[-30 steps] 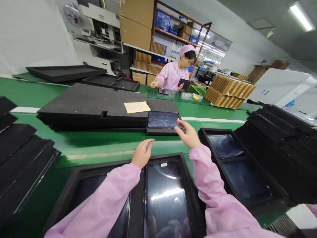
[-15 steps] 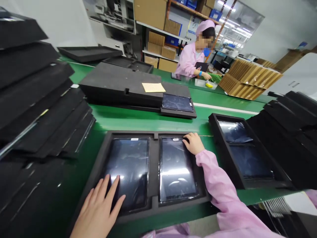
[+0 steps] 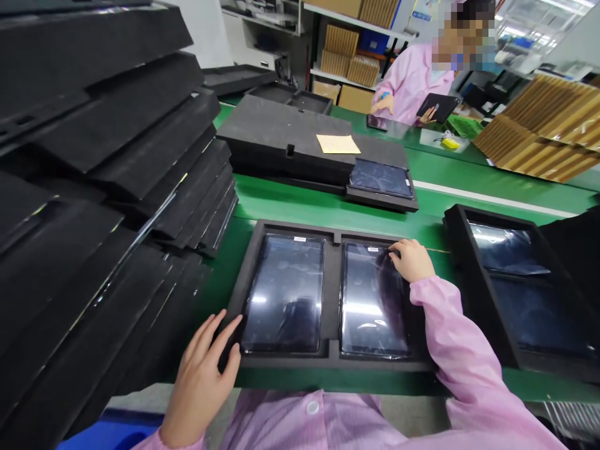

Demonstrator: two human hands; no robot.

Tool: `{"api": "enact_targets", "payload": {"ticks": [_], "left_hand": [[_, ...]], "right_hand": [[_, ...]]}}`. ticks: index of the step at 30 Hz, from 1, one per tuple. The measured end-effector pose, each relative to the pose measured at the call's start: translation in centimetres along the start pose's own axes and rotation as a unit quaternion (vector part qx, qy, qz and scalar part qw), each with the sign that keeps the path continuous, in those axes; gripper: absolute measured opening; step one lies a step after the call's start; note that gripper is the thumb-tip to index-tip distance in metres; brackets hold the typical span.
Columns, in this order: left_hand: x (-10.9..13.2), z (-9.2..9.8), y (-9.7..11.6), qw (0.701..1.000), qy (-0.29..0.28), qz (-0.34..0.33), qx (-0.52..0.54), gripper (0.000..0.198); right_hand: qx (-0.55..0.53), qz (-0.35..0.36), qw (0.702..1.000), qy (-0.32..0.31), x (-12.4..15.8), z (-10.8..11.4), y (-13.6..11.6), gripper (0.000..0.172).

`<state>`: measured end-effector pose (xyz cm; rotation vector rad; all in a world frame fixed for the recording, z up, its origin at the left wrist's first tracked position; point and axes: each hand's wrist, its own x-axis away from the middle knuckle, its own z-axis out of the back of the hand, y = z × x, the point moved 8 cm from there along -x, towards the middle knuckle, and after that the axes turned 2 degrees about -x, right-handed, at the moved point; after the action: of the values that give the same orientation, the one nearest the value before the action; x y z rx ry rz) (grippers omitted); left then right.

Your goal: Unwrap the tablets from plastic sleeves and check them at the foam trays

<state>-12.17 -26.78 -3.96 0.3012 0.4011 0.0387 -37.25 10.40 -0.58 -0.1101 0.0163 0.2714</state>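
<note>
A black foam tray (image 3: 334, 294) on the green bench has two compartments, each with a dark, glossy tablet lying face up. By the left tablet (image 3: 285, 294), my left hand (image 3: 206, 369) is open, its fingers spread at the tray's left rim. At the upper right corner of the right tablet (image 3: 372, 306), the fingers of my right hand (image 3: 412, 259) are bent and closed on its edge. A small white label shows at the top of each tablet. The screens carry bright reflections.
Tall stacks of black foam trays (image 3: 154, 144) crowd the left. Another tray (image 3: 459, 250) with two screens stands to the right. Behind are closed black trays (image 3: 281, 125) with a yellow paper (image 3: 337, 144). Across the bench, a person in pink (image 3: 407, 81) holds a dark tablet (image 3: 438, 107).
My view has shifted left and down. My left hand has moved off the left tablet to the tray's rim. My right hand stays at the right tablet's corner, and the other person has lifted their hand.
</note>
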Motion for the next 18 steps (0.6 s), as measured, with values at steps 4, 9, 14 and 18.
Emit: {"api": "enact_targets", "payload": {"ticks": [4, 9, 14, 18], "left_hand": [[-1.0, -0.2, -0.1, 0.997, -0.065, -0.032, -0.038, 0.039], [-2.4, -0.9, 0.2, 0.982, -0.146, -0.082, -0.088, 0.039], [-3.2, -2.0, -0.5, 0.980, -0.092, -0.153, -0.091, 0.046], [-3.2, -3.5, -1.9, 0.982, -0.116, -0.145, -0.023, 0.051]], "right_hand": [[-0.033, -0.006, 0.999, 0.004, 0.5, 0.1, 0.1, 0.015], [-0.064, -0.030, 0.997, -0.004, 1.6, 0.2, 0.1, 0.014], [-0.057, -0.046, 0.997, -0.009, 1.8, 0.0, 0.7, 0.030], [-0.030, -0.041, 0.999, -0.018, 0.8, -0.4, 0.5, 0.026]]}}
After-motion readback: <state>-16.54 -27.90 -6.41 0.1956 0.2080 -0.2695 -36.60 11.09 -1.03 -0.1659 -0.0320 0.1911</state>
